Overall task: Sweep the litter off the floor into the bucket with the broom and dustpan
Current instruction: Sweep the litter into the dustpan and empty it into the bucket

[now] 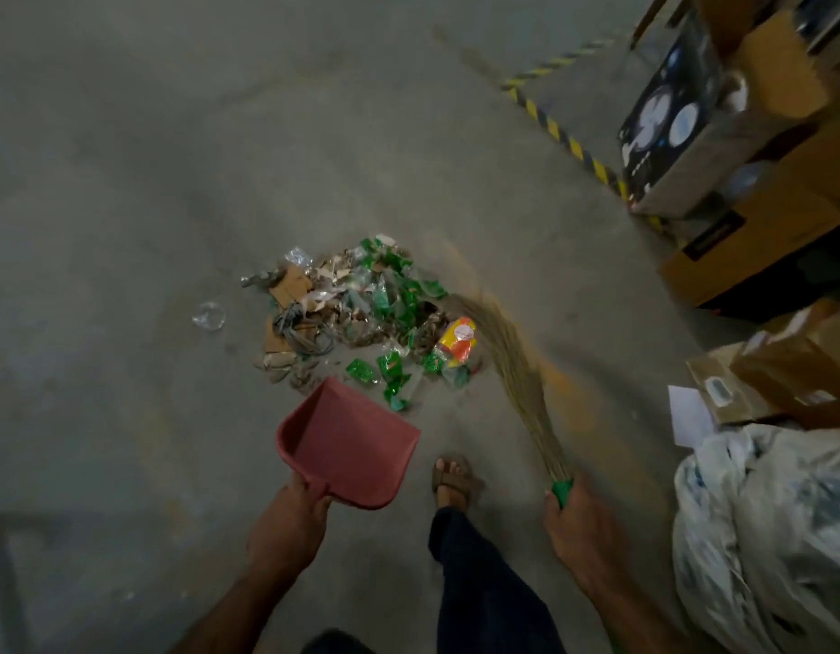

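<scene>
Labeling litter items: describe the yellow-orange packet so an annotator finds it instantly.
Start at the litter pile in the middle of the concrete floor, then go to its right edge, where the broom bristles meet it. The yellow-orange packet lies there against the bristles. It is the only yellow and orange piece, with a white round label, among green wrappers and brown cardboard scraps.

The grey concrete floor (172, 181) carries a heap of litter (361, 313), a clear plastic scrap (209, 316) just beside it, striped hazard tape (564, 134), and cardboard boxes (762, 257).
</scene>
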Tool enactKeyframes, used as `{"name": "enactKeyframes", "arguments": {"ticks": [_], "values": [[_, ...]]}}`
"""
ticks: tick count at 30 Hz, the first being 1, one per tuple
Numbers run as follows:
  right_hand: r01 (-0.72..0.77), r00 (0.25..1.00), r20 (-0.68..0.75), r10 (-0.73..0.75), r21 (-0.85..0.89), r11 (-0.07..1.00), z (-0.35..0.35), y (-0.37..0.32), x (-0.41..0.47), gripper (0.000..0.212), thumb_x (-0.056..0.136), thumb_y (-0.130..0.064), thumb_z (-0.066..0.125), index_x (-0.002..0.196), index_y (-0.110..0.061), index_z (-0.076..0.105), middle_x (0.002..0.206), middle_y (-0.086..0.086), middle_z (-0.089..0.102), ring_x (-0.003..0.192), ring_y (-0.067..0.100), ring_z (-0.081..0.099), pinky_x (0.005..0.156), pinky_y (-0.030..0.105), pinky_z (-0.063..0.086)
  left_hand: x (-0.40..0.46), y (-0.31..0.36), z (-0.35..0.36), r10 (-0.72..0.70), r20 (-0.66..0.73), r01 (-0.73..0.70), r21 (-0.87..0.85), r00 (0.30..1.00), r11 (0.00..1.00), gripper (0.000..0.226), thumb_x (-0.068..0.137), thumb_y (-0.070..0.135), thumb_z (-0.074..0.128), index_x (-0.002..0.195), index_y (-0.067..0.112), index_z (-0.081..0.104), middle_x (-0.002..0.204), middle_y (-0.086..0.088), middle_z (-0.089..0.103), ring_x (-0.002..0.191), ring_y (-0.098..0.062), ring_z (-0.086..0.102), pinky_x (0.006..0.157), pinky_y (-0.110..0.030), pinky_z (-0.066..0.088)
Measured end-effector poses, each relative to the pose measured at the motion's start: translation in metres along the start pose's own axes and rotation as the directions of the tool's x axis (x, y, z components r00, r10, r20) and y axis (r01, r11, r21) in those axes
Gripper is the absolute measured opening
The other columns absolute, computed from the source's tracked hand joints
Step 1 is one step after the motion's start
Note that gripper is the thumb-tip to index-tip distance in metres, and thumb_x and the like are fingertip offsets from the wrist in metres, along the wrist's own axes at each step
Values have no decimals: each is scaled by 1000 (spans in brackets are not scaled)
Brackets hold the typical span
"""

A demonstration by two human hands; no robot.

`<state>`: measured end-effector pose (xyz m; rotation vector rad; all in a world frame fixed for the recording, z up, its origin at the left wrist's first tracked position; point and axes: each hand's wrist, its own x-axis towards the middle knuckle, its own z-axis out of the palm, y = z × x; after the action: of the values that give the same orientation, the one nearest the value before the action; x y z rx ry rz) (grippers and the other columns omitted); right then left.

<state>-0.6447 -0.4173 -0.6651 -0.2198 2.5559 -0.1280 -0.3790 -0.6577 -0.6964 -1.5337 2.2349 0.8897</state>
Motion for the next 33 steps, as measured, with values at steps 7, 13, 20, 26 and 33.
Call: {"name": "enactKeyframes", "arguments": {"ticks": [7,13,20,26,33], "values": [[49,996,78,-42,-92,995,35,-39,173,45,94,-35,54,135,-21,40,107,12,65,95,34,65,73,36,47,151,29,78,-70,82,60,122,994,991,28,95,37,53,110,13,51,105,-10,64,90,-29,64,68,-35,45],[112,994,25,-110,-114,987,121,-56,316,55,93,-29,57,144,-23,37,108,17,61,97,40,62,78,41,50,300,3,179,-152,130,132,153,980,979,38,96,39,50,122,12,46,115,-15,58,102,-34,61,82,-42,48],[276,955,193,-226,-297,914,191,-41,394,55,93,-32,59,145,-25,41,123,17,59,110,39,59,86,42,49,424,-39,252,-15,181,-30,244,983,969,45,97,37,51,129,5,49,122,-28,55,110,-43,57,90,-48,46],[361,895,361,-261,-243,900,196,-31,328,56,94,-37,58,147,-32,40,132,7,57,115,31,58,89,37,50,461,-10,266,49,251,-109,231,967,967,50,95,43,53,127,5,48,121,-22,58,107,-40,59,85,-43,47],[338,876,410,-255,-145,930,185,-25,255,64,93,-42,55,151,-45,27,128,-6,56,114,18,59,88,33,51,459,0,276,45,258,-77,112,965,991,50,93,39,58,127,4,46,120,-21,57,110,-38,56,86,-41,45]]}}
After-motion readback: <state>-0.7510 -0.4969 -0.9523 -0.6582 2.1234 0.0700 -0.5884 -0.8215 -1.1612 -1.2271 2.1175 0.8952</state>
